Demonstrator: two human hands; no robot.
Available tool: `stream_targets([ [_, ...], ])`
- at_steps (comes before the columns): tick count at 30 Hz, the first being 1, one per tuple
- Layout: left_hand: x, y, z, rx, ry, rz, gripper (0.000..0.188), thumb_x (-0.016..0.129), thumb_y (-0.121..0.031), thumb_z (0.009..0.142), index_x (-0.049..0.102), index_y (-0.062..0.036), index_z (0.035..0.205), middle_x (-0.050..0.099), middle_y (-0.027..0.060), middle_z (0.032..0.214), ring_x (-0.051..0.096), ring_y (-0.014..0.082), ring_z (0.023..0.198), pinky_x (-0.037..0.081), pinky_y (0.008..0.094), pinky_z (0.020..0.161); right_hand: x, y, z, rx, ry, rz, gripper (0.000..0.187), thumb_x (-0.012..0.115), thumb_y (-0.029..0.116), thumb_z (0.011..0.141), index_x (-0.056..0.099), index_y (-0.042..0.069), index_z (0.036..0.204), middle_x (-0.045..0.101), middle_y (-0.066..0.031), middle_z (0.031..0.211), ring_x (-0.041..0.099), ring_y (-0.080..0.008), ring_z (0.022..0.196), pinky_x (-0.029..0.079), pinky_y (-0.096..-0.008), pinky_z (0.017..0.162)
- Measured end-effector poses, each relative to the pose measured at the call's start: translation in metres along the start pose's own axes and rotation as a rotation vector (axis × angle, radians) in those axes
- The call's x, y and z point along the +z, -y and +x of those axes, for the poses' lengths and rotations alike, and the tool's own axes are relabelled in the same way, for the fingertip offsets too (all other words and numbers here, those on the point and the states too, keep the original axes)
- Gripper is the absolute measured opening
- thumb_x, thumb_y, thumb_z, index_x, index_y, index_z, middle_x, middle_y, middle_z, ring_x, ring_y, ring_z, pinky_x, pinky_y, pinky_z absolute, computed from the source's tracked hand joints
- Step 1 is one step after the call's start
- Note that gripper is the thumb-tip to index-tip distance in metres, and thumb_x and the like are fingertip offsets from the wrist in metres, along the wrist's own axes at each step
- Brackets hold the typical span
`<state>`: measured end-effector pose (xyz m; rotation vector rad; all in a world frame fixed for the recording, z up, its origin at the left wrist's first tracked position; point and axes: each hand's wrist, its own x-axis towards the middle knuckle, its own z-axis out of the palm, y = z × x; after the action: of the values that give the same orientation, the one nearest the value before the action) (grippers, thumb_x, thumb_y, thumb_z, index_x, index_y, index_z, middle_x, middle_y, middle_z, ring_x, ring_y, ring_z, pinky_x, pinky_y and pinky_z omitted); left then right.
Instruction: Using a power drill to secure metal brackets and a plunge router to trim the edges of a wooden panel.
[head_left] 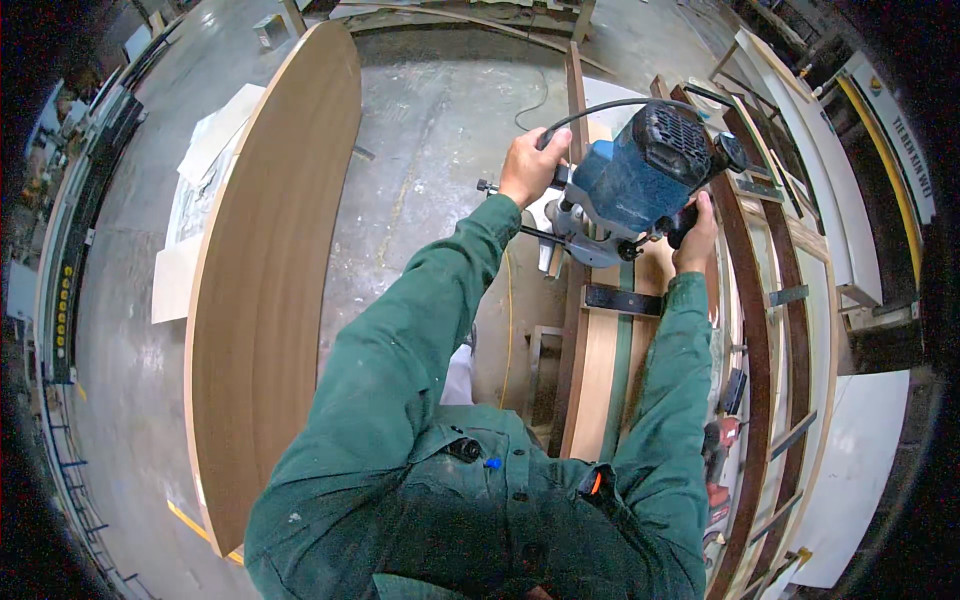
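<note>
A blue and black plunge router (pixel 635 185) is between my two hands, its silvery base over a long wooden workpiece (pixel 600 365). My left hand (pixel 532 168) is wrapped round the handle on its left side. On the other side my right hand (pixel 697 238) closes on the black right handle. A rod with a knob (pixel 487 186) sticks out left of the base. The router's body hides its bit. Just nearer to me, a black metal bar (pixel 622 300) lies across the workpiece, which shows pale wood and a green strip.
A large curved wooden panel (pixel 270 260) stands on my left, with white sheets (pixel 180 280) beyond it. Dark brown framing (pixel 760 400) with black crossbars runs along the right. Red power tools (pixel 718 500) lie by my right elbow. A black cord (pixel 600 108) leads off the router.
</note>
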<state>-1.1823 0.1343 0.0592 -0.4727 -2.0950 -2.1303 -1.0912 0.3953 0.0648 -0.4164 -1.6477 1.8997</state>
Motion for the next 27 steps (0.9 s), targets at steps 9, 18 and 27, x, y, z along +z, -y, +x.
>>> stream_targets([
  [9,0.002,0.008,0.004,0.021,-0.023,-0.011,0.045,0.059,-0.045,0.086,0.060,-0.0012,0.074,0.061,0.0072,0.062,0.058,0.0145,0.058,0.046,0.0303,0.055,-0.001,-0.007,0.008,-0.018,0.000,0.003,0.036,0.052,0.041,0.090,0.060,0.008,0.077,0.058,-0.0036,0.068,0.053,-0.0125,0.052,0.042,-0.0262,0.044],
  [18,0.007,0.005,0.005,0.012,-0.025,0.033,0.046,0.056,-0.045,0.087,0.059,-0.0024,0.072,0.060,0.0061,0.063,0.056,0.0143,0.058,0.044,0.0299,0.056,-0.006,-0.012,0.015,-0.019,0.010,-0.003,0.041,0.054,0.047,0.087,0.060,0.008,0.076,0.057,-0.0042,0.065,0.053,-0.0135,0.049,0.041,-0.0267,0.041],
  [27,0.008,0.018,0.006,0.036,-0.032,0.036,0.045,0.055,-0.046,0.089,0.057,-0.0038,0.072,0.058,0.0039,0.063,0.054,0.0111,0.058,0.043,0.0272,0.055,-0.005,-0.015,0.013,-0.051,0.028,-0.042,0.044,0.053,0.049,0.087,0.059,0.007,0.074,0.056,-0.0043,0.064,0.052,-0.0134,0.048,0.040,-0.0267,0.042],
])
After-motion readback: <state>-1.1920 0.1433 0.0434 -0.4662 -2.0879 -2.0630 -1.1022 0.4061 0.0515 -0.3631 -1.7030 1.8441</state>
